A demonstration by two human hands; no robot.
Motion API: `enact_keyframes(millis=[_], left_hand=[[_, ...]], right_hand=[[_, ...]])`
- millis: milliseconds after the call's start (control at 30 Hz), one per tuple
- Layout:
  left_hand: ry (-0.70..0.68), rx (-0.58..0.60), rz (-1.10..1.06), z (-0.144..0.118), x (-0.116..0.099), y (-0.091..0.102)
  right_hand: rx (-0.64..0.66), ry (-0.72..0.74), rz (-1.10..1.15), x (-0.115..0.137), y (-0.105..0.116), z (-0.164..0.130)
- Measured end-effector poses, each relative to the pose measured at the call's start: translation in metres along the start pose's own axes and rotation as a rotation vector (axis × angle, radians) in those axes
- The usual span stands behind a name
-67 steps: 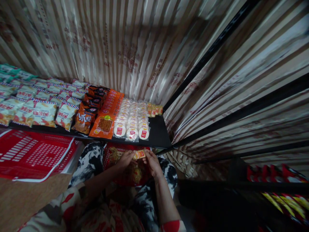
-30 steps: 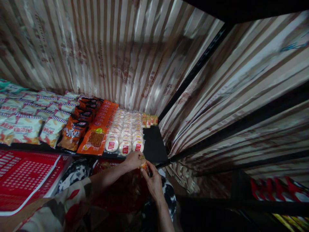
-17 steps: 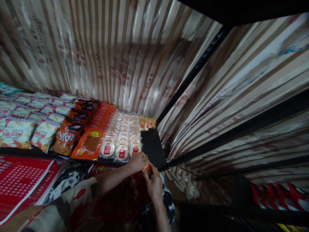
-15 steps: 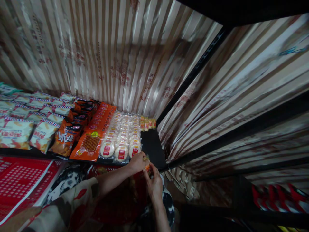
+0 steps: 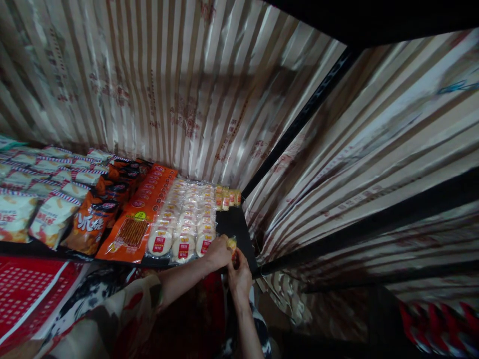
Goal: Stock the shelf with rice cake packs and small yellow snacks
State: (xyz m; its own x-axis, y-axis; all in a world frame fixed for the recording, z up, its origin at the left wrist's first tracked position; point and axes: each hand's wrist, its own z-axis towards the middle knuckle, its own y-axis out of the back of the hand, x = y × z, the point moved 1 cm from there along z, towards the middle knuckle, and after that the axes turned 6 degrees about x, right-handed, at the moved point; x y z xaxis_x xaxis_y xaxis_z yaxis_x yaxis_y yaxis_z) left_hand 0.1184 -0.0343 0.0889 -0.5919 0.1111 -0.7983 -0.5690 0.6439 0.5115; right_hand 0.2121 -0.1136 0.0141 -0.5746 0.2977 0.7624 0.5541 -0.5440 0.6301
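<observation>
Far left: red perforated basket (image 5: 26, 294) lies below the black shelf (image 5: 235, 232). On the shelf, left to right: white snack bags (image 5: 48, 219), dark orange bags (image 5: 90, 227), flat orange packets (image 5: 138, 224), clear packs of round white cakes (image 5: 183, 224), a short row of small yellow packets (image 5: 226, 198) at the back. Striped, glossy sheeting (image 5: 179, 85) lines the back and right walls.

Left hand (image 5: 217, 253) and right hand (image 5: 239, 278) meet at the shelf's front edge, fingers of both pinched on one small yellow-orange packet (image 5: 232, 244) just right of the cakes.
</observation>
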Motion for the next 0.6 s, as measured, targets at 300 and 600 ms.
enact_keyframes(millis=[300,600], left_hand=[[0.065,-0.007,0.059,0.026,-0.014,-0.001],[0.076,-0.023,-0.071,0.057,-0.019,-0.003]], right_hand=[[-0.057,0.013,-0.023,-0.005,-0.009,0.03],[-0.085,0.034,-0.024,-0.012,-0.017,0.06]])
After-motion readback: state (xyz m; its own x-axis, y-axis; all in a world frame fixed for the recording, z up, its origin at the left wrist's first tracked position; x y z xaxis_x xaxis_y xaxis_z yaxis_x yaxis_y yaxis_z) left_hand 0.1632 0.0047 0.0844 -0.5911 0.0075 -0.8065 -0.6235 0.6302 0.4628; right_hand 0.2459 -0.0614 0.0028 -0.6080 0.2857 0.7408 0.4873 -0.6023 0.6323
